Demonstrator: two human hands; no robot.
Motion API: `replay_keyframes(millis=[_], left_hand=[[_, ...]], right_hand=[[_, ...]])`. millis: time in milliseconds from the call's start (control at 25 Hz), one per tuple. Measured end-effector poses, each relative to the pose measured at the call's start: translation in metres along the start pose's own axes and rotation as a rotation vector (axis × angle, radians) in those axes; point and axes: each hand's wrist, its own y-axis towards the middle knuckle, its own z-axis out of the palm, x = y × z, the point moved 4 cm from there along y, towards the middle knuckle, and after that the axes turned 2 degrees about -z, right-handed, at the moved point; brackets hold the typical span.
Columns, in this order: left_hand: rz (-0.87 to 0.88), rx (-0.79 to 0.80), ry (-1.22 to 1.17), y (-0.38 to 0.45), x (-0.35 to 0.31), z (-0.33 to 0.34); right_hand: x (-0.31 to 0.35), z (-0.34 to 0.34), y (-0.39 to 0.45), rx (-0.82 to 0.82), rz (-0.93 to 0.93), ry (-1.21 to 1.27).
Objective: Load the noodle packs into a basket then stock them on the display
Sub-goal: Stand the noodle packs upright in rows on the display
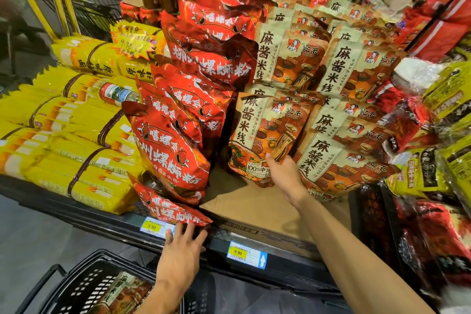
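My right hand [281, 173] grips the lower edge of a beige and brown noodle pack [265, 135], which stands upright on the cardboard base [254, 201] of the display, in front of a stack of like packs [344, 71]. My left hand [182, 250] has straight fingers touching the front of a fallen red noodle pack [168, 205] at the shelf edge. A black basket [84, 285] sits at the lower left below the shelf, with one more beige pack [122, 290] lying in it.
Red noodle packs [204, 64] are stacked left of the beige ones, yellow noodle bundles [76, 115] further left with a water bottle [117, 94] on them. Price tags [246, 253] line the black shelf edge. Yellow and red bagged goods [446, 109] crowd the right.
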Motion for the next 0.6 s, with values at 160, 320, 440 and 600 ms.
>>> replay_keyframes(millis=[160,320,440,600], left_hand=[[0.000,0.001,-0.005,0.000,0.000,0.003],[-0.001,-0.015,-0.001,0.002,0.001,0.006],[0.005,-0.020,-0.009,0.002,0.000,0.007],[0.003,-0.009,0.007,0.003,-0.001,0.006]], right_hand=[[0.016,-0.013,0.003,0.037,-0.006,-0.268],[0.023,-0.035,0.012,0.060,-0.097,-0.543],[0.020,-0.042,0.008,0.067,-0.085,-0.551],[0.020,-0.039,-0.005,0.089,-0.074,-0.470]])
